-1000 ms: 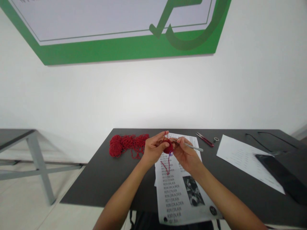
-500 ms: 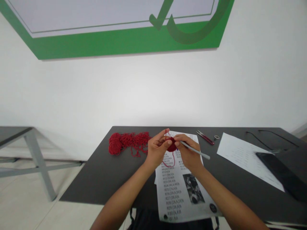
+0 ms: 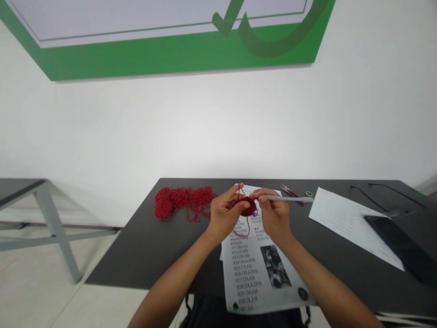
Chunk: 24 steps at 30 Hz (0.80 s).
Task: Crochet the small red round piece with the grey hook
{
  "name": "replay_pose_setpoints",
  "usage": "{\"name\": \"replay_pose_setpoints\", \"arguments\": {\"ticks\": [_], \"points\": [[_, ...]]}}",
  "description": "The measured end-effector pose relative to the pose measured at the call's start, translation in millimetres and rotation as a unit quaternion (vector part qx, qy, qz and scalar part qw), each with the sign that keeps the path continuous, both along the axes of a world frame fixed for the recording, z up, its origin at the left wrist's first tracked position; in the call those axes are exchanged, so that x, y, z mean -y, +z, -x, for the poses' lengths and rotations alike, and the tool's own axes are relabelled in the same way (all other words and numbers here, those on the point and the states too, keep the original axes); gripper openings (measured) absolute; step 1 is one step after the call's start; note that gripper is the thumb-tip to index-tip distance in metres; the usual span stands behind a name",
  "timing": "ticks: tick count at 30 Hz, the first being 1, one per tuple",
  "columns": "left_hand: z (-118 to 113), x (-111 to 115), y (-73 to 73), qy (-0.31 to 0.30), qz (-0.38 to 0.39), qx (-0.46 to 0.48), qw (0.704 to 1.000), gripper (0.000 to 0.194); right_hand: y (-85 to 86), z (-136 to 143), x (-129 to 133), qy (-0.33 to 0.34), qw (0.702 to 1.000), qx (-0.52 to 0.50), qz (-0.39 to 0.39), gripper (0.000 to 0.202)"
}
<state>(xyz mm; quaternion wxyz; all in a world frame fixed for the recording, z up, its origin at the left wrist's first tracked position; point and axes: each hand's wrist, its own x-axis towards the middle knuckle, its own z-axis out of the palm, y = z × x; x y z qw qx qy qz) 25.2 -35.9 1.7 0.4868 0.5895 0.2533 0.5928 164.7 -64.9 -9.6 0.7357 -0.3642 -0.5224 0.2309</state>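
Forearms (image 3: pixel 177 271) angled inward; left hand (image 3: pixel 221 213) pinching, fingers (image 3: pixel 231 193) partly raised; right hand (image 3: pixel 276 215) just beside, curled in grip.

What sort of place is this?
Possibly an office or training room: a large green-bordered sign hangs on the white wall, and a second table with gray metal legs stands left of the black table.

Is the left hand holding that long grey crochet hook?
No, the right hand holds the long grey crochet hook.
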Motion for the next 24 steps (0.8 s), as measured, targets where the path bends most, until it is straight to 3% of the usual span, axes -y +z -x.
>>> {"name": "replay_pose_setpoints", "arguments": {"ticks": [10,24], "points": [[2.9,-3.3,-0.6,0.036,-0.056,-0.042,0.997,0.045,8.6,-3.8,3.9,-0.011,0.991,0.090,-0.096,0.012],[7.7,-3.0,2.2,0.128,-0.192,-0.142,0.963,0.036,5.4,-6.5,4.3,-0.024,0.978,0.163,-0.128,0.014]]}}
